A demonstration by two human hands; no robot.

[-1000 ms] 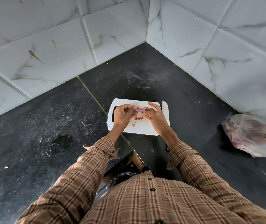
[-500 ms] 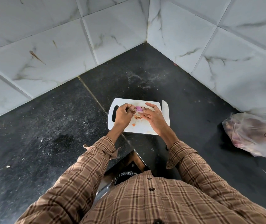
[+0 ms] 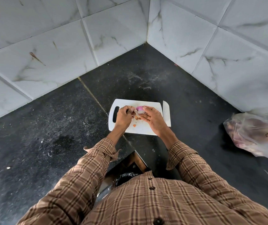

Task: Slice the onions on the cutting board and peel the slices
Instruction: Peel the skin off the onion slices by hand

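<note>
Over the white cutting board (image 3: 146,129), the right hand (image 3: 152,118) is holding a purple onion piece (image 3: 140,109) while the left hand (image 3: 123,117) is pinching at its skin, so peeling is seemingly underway, with scraps lying beneath.

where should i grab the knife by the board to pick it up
Only the pale blade of the knife shows, lying flat along the right edge of the board, tip away from you. The handle end is hidden behind the right hand, so come from the right, near end.
</note>
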